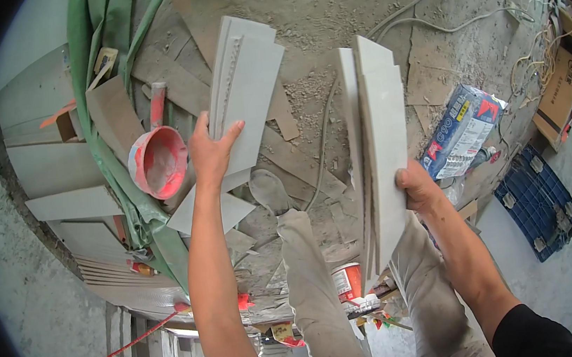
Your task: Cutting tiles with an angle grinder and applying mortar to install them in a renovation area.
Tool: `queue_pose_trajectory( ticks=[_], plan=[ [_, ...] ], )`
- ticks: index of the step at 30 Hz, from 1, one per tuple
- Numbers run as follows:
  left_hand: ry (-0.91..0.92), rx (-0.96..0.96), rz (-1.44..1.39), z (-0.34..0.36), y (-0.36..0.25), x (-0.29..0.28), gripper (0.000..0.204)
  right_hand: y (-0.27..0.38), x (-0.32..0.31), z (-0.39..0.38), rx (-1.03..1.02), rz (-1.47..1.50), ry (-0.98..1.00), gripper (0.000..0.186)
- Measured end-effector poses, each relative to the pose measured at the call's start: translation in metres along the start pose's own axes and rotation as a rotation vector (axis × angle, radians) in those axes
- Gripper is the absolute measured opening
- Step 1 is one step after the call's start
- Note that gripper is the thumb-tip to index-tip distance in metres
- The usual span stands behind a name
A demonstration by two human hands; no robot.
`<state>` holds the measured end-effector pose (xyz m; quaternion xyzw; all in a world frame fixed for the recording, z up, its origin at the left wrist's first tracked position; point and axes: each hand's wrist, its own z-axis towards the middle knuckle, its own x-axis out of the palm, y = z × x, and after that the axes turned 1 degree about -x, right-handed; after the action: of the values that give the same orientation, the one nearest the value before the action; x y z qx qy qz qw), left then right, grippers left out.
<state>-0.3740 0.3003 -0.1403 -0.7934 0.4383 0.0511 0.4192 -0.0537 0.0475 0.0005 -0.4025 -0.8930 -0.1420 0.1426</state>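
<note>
My left hand (211,150) is closed round several pale tile strips (253,87), with its thumb on top of the stack. Rough mortar-like residue runs along one strip's edge. Another bundle of long pale tile strips (384,114) is gripped in my right hand (419,186), which holds it by the right edge near the lower part. This bundle stands tilted on its side, so its layered edges show. The fingers of both hands are partly hidden behind the strips. A gap separates the two bundles, with dusty floor seen between them.
Left of my left hand sits a red, mortar-smeared container (159,163) beside green sheeting (113,177). Cut tile pieces (223,210) lie below. At right are a blue bag (463,131), a cable (441,25), a cardboard box (558,92) and a blue plastic panel (538,203). A red-and-white bucket (346,283) stands between my legs.
</note>
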Motion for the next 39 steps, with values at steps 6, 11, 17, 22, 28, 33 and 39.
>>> queue_pose_trajectory(
  ticks=[6,11,17,22,28,33,39],
  plan=[
    [0.163,-0.119,-0.396,-0.052,-0.019,-0.047,0.054,-0.003,0.014,-0.042,-0.045,-0.042,0.006,0.124],
    [0.221,-0.276,-0.662,-0.207,-0.084,-0.104,0.063,0.002,0.014,-0.151,-0.038,-0.108,-0.161,0.135],
    [0.309,-0.275,-1.061,-0.367,-0.126,-0.176,0.091,0.064,0.067,-0.273,-0.164,-0.078,-0.022,0.055],
    [0.309,-0.196,-1.21,-0.394,-0.148,-0.175,0.093,0.11,0.072,-0.357,-0.108,-0.319,-0.225,0.078],
    [0.092,-0.126,-1.186,-0.512,-0.164,-0.222,0.088,0.172,0.183,-0.442,-0.287,-0.764,-0.015,0.085],
    [-0.126,-0.183,-1.23,-0.732,-0.168,-0.272,0.086,0.194,0.277,-0.497,-0.053,-1.187,0.118,0.085],
    [-0.425,-0.318,-1.305,-1.015,-0.145,-0.202,0.085,0.139,0.361,-0.538,0.164,-1.411,0.309,0.096]
  ],
)
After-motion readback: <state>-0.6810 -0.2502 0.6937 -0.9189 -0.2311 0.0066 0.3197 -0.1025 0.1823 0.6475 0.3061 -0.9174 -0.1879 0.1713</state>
